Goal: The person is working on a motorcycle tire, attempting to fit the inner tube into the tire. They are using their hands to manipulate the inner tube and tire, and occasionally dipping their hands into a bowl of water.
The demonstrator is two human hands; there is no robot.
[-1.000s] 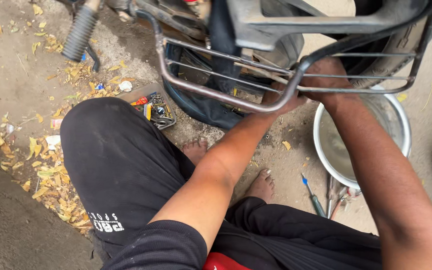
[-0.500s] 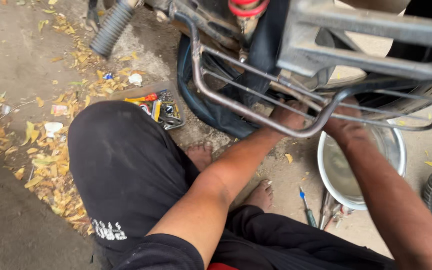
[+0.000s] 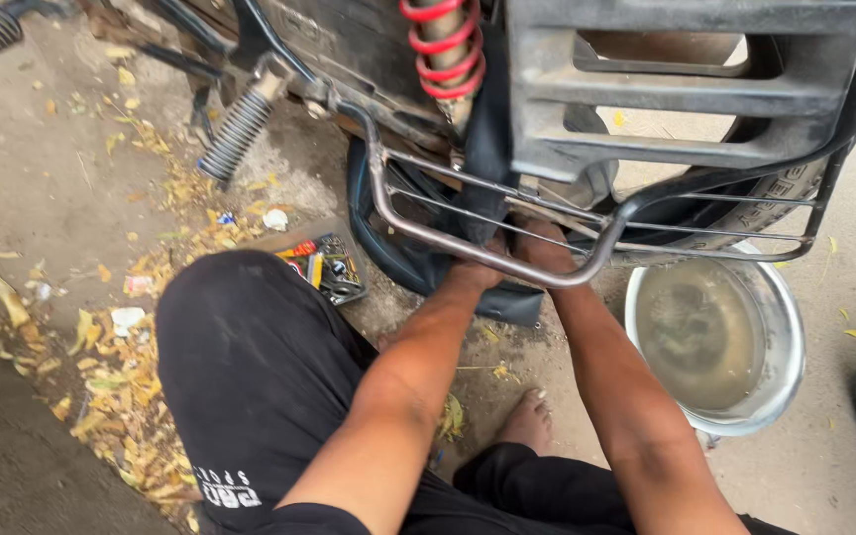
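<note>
My left hand and right hand are side by side, both pushed in under the bent steel tube of the saree guard, where they meet the black inner tube that sags out from behind the wheel. The guard bar crosses right over my knuckles, so I cannot tell how far either hand is closed or whether the fingers actually grip the rubber; the left looks pressed against it, the right sits just beside, partly hidden.

Risk number one, as I judge it: my wrists are threaded through a rigid frame, so any sudden tug or a shift of the bike could jam them against that bar.

Just above the hands I see the red coil spring of the shock absorber and the grey plastic panel; the tyre curves away beyond my right hand.

Below my right forearm stands a steel basin of murky water. An elbow swing could tip or splash it.

Near my left forearm, beside my knee, lies a small open tool pouch among dry leaves; loose bits could easily get lost there. My bare foot rests between the arms, exposed to anything I drop.
</note>
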